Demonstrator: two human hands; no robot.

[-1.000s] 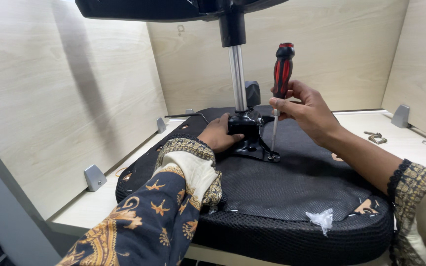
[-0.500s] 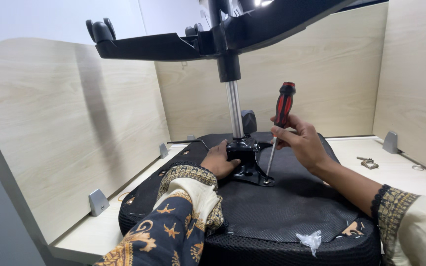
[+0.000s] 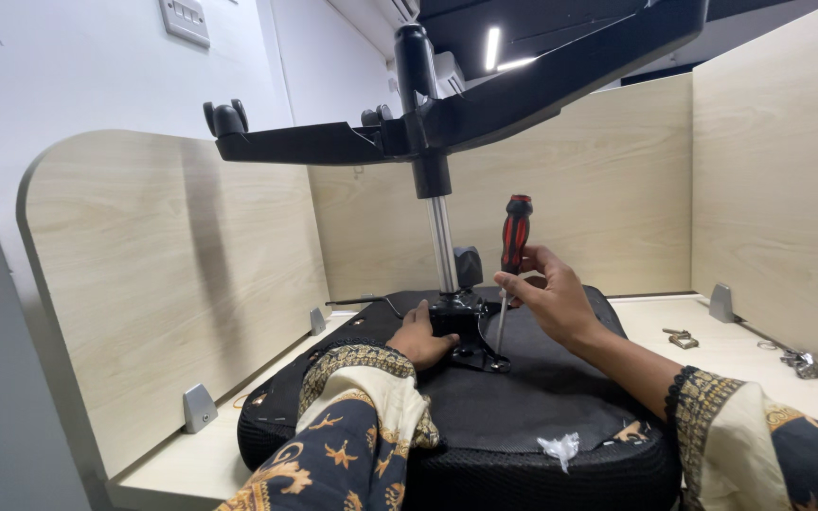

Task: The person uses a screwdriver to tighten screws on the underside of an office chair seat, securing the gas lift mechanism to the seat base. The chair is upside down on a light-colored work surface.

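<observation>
An upside-down office chair lies on the desk, its black seat (image 3: 523,407) facing down and its star base (image 3: 447,114) up on a silver gas column (image 3: 443,248). My right hand (image 3: 549,301) grips a red-and-black screwdriver (image 3: 515,237) held upright, the tip down at the black mounting plate (image 3: 471,352) by the column's foot. My left hand (image 3: 423,336) rests on the seat, pressed against that mechanism. Patterned sleeves cover both my forearms.
Light wooden partition panels (image 3: 172,284) wall the desk on the left, back and right, fixed with grey brackets (image 3: 198,407). Small metal parts (image 3: 682,338) and more hardware (image 3: 797,360) lie on the desk at right. A torn white scrap (image 3: 560,447) sits on the seat's near edge.
The view has tilted upward, showing more of the chair base and wall. Both hands stay at the mechanism; the screwdriver remains upright in my right hand.
</observation>
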